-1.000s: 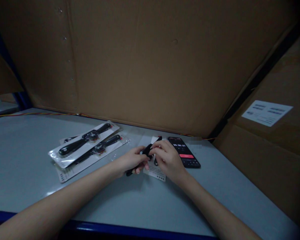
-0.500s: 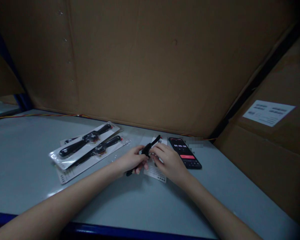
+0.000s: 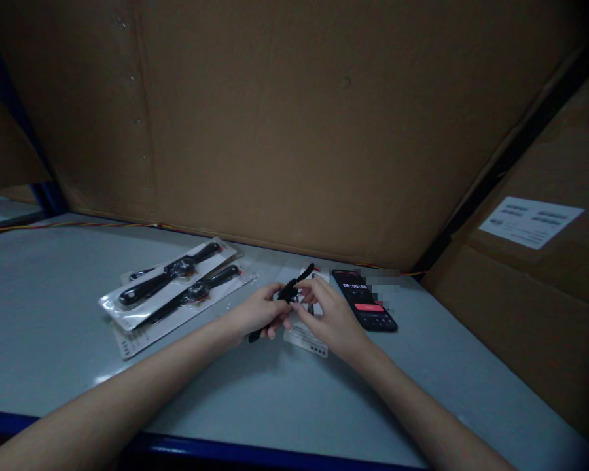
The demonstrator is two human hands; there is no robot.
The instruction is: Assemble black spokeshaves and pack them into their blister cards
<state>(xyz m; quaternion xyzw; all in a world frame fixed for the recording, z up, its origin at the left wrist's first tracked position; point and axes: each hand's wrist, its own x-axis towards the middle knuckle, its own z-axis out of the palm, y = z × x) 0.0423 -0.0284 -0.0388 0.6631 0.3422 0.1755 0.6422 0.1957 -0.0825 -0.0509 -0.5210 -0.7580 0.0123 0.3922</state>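
Note:
My left hand point(image 3: 265, 311) is closed around a black long-handled tool point(image 3: 287, 290), which slants up to the right. Its far tip juts out past the fingers and its near end shows below the hand. My right hand point(image 3: 326, 311) pinches at the tool's middle with thumb and fingertips; the exact contact is partly hidden. Underneath both hands lies a white printed card point(image 3: 307, 341) on the table, partly covered by the right hand.
Several blister packs point(image 3: 177, 281) holding similar black tools are stacked at the left. A phone point(image 3: 366, 301) showing a running timer lies at the right. Cardboard walls point(image 3: 285, 131) stand behind and to the right of the grey table point(image 3: 235, 392), with a thin cable point(image 3: 78, 226) along the back.
My right fingers have shifted slightly at the tool's middle, and the thumb sits a little higher. The left hand still grips the tool in nearly the same place.

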